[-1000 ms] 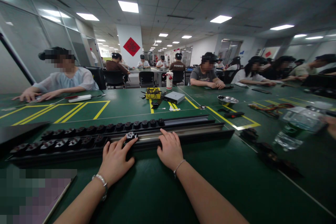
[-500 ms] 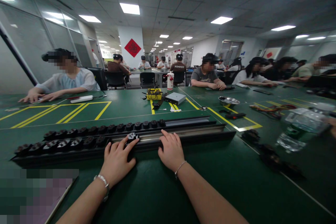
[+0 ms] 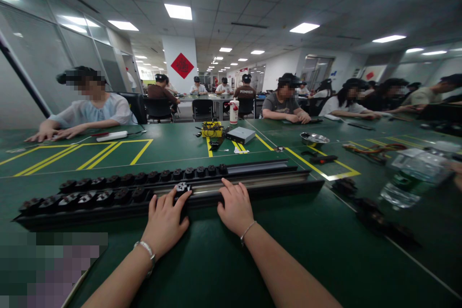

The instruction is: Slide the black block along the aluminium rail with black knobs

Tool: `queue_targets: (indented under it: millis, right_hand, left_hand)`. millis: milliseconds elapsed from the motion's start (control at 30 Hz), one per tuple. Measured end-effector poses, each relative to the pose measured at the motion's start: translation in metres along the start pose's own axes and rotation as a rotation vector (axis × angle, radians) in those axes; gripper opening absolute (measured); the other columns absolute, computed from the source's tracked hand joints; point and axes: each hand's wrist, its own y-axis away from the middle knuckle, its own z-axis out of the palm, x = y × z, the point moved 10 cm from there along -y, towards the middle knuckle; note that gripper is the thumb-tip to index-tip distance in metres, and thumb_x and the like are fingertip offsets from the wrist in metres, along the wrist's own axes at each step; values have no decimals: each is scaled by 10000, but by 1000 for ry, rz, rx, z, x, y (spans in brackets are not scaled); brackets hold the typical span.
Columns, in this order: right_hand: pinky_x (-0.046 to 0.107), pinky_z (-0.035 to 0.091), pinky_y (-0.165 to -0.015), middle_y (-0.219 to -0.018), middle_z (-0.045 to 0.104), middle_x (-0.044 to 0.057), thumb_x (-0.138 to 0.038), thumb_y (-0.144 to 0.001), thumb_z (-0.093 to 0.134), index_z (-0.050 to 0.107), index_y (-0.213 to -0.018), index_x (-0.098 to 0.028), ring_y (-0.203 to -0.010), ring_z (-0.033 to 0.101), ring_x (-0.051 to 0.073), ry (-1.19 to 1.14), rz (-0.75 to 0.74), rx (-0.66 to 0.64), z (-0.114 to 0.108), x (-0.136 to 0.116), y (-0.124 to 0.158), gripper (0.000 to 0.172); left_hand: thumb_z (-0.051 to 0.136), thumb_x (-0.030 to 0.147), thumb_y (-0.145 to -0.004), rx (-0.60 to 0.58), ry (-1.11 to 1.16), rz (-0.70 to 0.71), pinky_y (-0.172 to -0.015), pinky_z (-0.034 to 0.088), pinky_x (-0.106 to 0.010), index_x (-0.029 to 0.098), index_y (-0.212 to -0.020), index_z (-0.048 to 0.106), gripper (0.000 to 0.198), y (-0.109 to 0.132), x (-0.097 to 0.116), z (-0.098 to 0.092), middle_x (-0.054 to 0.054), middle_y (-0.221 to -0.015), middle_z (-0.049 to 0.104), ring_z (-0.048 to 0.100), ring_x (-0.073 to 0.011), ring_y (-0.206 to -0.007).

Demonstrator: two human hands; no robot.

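Observation:
Across the green table lies a long black rail (image 3: pixel 274 185) with a metallic channel. Several black socket-like modules (image 3: pixel 122 196) sit along its left part. One module with a pale top (image 3: pixel 183 186) sits apart from them, farther right in the channel. My left hand (image 3: pixel 166 221) has its fingers spread at the rail, the fingertips at this module's near side; how firmly they touch it I cannot tell. My right hand (image 3: pixel 236 209) rests with its fingertips on the rail's near edge to the right, fingers apart and holding nothing.
Behind runs a second black rail (image 3: pixel 260 167) with more modules. Farther back are a yellow box of cables (image 3: pixel 212 130), a grey box (image 3: pixel 241 134) and a metal bowl (image 3: pixel 314 138). Large plastic bottle (image 3: pixel 404 185) and dark parts (image 3: pixel 378 216) lie at right. Other people sit around.
My left hand has shifted slightly to the right, its thumb and wrist moving along. The pale-topped module shows no clear movement. My right hand has stayed in place.

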Motion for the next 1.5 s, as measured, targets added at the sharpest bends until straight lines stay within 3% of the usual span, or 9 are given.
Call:
queue_targets:
  millis: [1033,1300,1400,1500]
  right_hand:
    - [389,170,-1068,-1332,473,18,-255,-738,538,582,-992,-231,-1118,438,192,-1,-3,8,1,0,0,259]
    - [384,157,-1071,-1324,479,11,-253,-741,532,577,-987,-232,-1118,440,192,-24,-8,24,1,2,0,251]
    - [384,154,-1071,-1321,483,14,-252,-743,527,577,-987,-231,-1120,440,193,-31,-10,23,1,2,0,250]
    - [383,154,-1070,-1321,483,15,-251,-741,527,579,-987,-230,-1126,437,193,-30,-10,20,1,2,0,252]
  left_hand:
    - [514,317,-701,2,62,19,-1056,148,-474,366,-1287,429,594,0,-3,3,-42,-1378,426,425,-261,-1192]
    - [514,289,-696,80,40,74,-1044,180,-506,329,-1279,426,592,3,2,1,-81,-1420,353,430,-279,-1179]
    - [491,267,-698,105,85,77,-1048,185,-505,257,-1177,486,478,3,1,1,-100,-1430,335,425,-272,-1188]
    - [466,251,-700,123,155,38,-1065,177,-490,184,-1049,486,356,2,-5,2,-136,-1364,421,435,-255,-1180]
